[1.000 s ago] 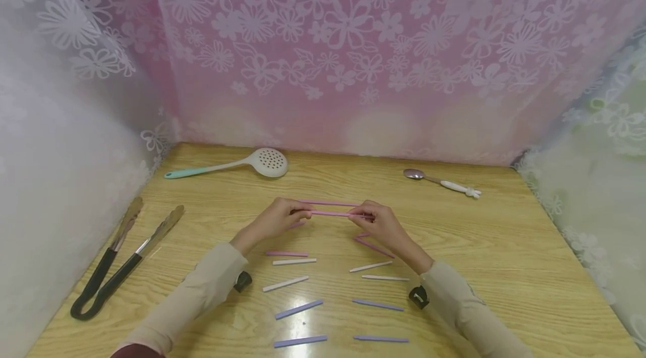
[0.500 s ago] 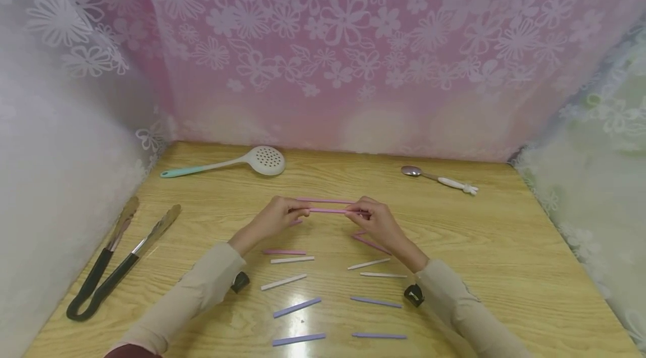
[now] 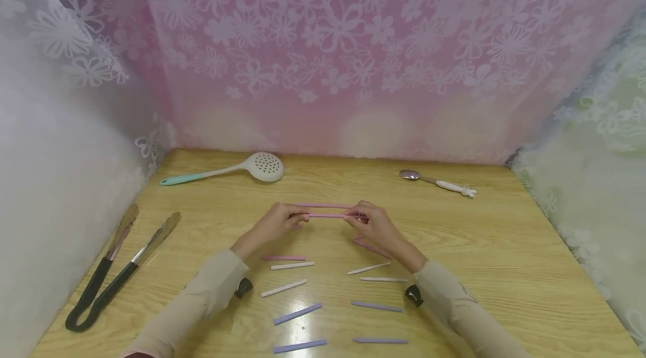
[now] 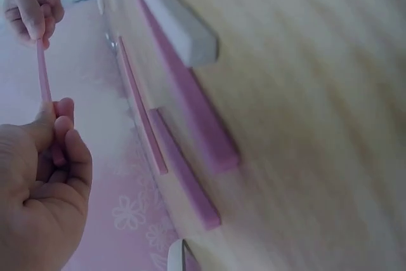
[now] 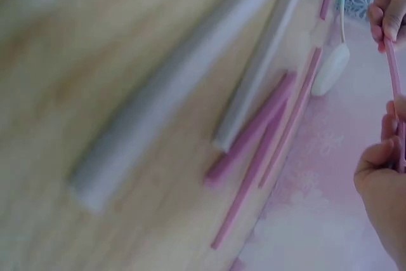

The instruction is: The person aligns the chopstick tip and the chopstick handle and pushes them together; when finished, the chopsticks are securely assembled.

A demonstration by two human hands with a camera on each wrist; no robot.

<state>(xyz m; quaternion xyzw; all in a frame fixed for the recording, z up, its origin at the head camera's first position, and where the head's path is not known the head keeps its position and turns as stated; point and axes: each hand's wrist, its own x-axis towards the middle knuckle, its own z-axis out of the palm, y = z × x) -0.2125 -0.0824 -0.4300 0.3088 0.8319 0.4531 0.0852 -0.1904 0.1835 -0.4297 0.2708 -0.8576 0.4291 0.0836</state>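
A thin, straight pink stick (image 3: 327,216) is held level above the table, one end in each hand. My left hand (image 3: 275,224) pinches its left end between thumb and fingers, as the left wrist view shows the fingers (image 4: 77,157) curled round it. At the other end, my right hand (image 3: 379,227) pinches it the same way. Just behind lies another pink stick (image 3: 323,205) on the table, partly covered by the hands. More pink sticks lie below the right hand (image 3: 374,248) and near the left wrist (image 3: 284,258).
Several white sticks (image 3: 292,265) and purple sticks (image 3: 298,313) lie in two columns between the forearms. Black-handled tongs (image 3: 108,285) rest at the left. A slotted skimmer (image 3: 266,166) and a spoon (image 3: 410,175) lie toward the back of the wooden table (image 3: 504,268). Floral curtains surround it.
Both hands keep their hold on the pink stick and hardly move. The head view has shifted slightly.
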